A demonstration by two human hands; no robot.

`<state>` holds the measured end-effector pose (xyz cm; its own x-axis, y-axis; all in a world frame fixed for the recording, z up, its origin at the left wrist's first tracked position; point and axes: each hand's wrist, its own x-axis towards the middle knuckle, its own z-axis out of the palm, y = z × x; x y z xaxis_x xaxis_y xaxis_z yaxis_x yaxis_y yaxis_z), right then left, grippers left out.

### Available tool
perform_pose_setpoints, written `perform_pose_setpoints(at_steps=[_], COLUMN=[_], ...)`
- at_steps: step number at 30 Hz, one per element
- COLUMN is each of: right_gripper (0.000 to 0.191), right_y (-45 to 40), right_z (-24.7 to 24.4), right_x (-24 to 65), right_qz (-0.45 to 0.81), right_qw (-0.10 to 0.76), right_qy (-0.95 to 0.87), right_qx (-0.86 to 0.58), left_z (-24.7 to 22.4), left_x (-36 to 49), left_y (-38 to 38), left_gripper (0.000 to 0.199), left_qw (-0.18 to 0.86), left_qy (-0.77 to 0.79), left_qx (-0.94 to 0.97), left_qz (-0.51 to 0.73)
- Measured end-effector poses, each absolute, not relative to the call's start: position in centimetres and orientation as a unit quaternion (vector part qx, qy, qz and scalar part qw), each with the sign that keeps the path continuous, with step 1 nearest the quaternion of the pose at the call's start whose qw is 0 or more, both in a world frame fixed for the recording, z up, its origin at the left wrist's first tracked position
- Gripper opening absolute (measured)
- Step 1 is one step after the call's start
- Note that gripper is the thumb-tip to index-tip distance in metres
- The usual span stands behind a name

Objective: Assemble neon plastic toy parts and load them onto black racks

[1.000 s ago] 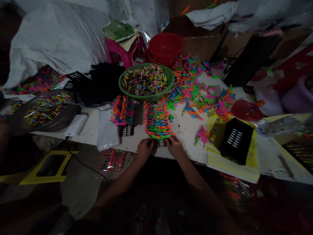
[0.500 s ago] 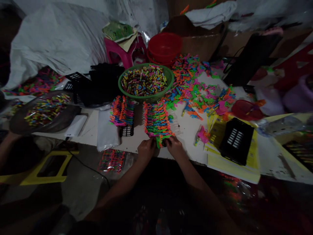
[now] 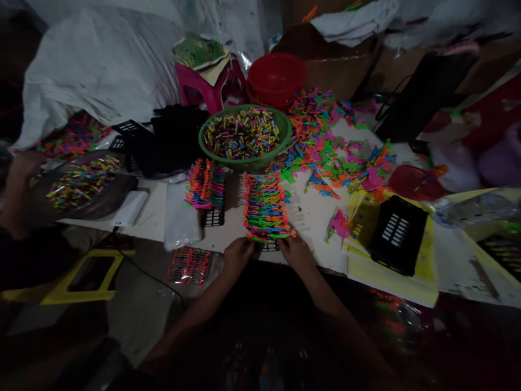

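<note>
A row of brightly coloured plastic toy pieces (image 3: 265, 209) lies packed crosswise on a black slotted rack (image 3: 270, 246), whose near end shows bare. My left hand (image 3: 237, 256) is at the rack's near left corner, fingers curled and pressed together. At the near right corner is my right hand (image 3: 298, 253), also closed, its fingertips by the orange end of the nearest piece. What either hand pinches is hidden. A second, shorter stack of such pieces (image 3: 204, 184) sits on another black rack (image 3: 212, 218) to the left.
Behind the row stands a green basin (image 3: 203, 145) of small wrapped, multicoloured tubes. Loose toy pieces (image 3: 321, 146) spread at the back right. Clear plastic bags (image 3: 182, 217) lie left; a black tray (image 3: 399, 233) rests on yellow sheets right. Another person's arm (image 3: 18, 190) is far left.
The green piece at the row's near end, earlier raised between my hands, now lies flat with the others. My hands have moved slightly apart, baring the rack's end. The other person's arm has risen.
</note>
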<state>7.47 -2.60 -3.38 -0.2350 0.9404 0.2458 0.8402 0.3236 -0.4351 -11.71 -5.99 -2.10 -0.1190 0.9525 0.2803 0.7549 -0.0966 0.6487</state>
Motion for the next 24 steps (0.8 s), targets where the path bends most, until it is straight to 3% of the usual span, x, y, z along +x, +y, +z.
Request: perform_pose_setpoints(at_steps=[6,24], right_gripper=[0.017,0.023], right_y=[-3.2,-2.9], right_z=[-3.2,-3.9], right_x=[7.4,7.3], right_qz=[0.122,0.121], right_qw=[0.248,0.275], right_qy=[-0.776,-0.761], right_qx=[-0.567,-0.574], left_z=[-1.5,-2.4], left_x=[-11.7,-11.4], left_y=[-5.5,-5.7], left_gripper=[0.012,0.014], left_qw=[0.214,0.173], left_qy=[0.689,0.679], left_qx=[0.591,0.622], left_qz=[0.36,0.349])
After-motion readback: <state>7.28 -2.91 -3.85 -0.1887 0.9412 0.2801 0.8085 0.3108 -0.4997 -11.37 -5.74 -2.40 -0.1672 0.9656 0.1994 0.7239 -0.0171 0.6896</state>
